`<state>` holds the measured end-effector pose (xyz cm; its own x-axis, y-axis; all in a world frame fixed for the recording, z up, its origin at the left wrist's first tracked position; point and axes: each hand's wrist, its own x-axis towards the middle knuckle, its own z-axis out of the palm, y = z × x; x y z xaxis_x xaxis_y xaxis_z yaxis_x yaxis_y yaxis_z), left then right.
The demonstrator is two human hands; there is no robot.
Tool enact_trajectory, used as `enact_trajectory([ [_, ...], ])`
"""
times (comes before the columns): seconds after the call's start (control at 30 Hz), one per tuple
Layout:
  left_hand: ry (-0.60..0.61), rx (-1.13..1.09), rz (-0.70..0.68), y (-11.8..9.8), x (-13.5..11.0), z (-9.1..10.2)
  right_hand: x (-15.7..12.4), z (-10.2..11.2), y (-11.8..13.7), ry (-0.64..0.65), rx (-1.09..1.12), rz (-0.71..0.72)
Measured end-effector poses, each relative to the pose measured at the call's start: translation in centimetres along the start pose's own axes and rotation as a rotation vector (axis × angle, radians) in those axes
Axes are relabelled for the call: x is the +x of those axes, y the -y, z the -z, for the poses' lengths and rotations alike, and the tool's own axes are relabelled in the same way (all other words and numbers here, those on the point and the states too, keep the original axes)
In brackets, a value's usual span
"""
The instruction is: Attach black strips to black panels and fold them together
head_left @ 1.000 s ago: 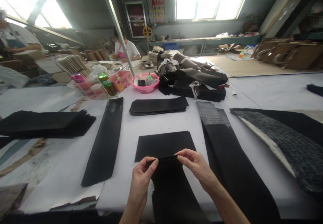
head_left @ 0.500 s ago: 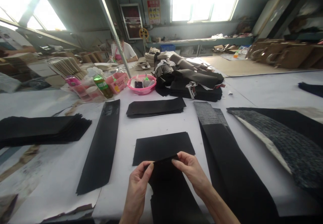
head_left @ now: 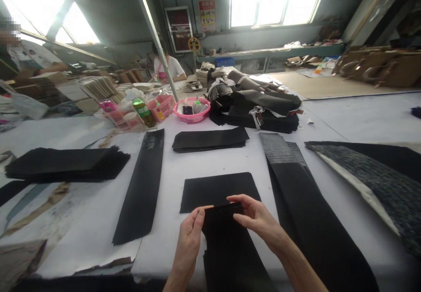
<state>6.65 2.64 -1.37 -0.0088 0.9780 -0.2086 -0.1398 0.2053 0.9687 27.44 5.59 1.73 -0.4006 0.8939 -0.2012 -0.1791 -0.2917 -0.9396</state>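
Observation:
A black sheet of material [head_left: 230, 248], perhaps cloth or leather, hangs toward me with its upper edge raised. My left hand [head_left: 190, 235] pinches the left corner of that edge between thumb and fingers. At the right end, my right hand [head_left: 255, 215] has thumb and forefinger spread apart around the edge, with the thumb on the near side. Just behind lies a flat black rectangular panel [head_left: 217, 189] on the white table [head_left: 164, 252], partly covered by my right fingers.
Black strips lie left [head_left: 141, 186] and right [head_left: 305, 204]. Stacks of black pieces sit at far left [head_left: 66, 162] and behind [head_left: 210, 138]. Farther back are a pink basin [head_left: 192, 117], a green-labelled bottle [head_left: 144, 112] and a black material pile [head_left: 263, 116]. Two people work beyond.
My right thumb and forefinger have parted from their pinch on the edge. My left hand keeps its grip. The whole view has shifted slightly, moving things rightward.

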Motion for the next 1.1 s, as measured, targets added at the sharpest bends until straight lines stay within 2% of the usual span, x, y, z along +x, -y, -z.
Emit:
enact_trajectory([
  [0.07, 0.005, 0.02, -0.008, 0.0, 0.0, -0.1, 0.1, 0.1, 0.2, 0.013, -0.041, 0.004],
  [0.23, -0.004, -0.02, -0.012, 0.2, -0.1, -0.5, 1.3, -0.4, -0.5, -0.163, -0.209, 0.043],
  [0.4, -0.005, -0.17, 0.076, 0.1, -0.4, -0.8, 1.8, -0.7, -1.2, -0.227, -0.258, 0.074],
  [0.6, 0.078, -0.168, 0.077, 0.3, 0.0, -0.9, 1.6, -0.8, -1.4, -0.249, -0.243, 0.069],
  [0.9, -0.029, -0.078, 0.122, 0.0, 1.1, -2.0, 1.4, -1.4, -1.4, -0.264, -0.377, 0.107],
  [1.1, -0.022, -0.097, 0.079, -0.3, 0.8, -2.0, 1.2, -1.6, -0.8, -0.208, -0.502, 0.121],
])
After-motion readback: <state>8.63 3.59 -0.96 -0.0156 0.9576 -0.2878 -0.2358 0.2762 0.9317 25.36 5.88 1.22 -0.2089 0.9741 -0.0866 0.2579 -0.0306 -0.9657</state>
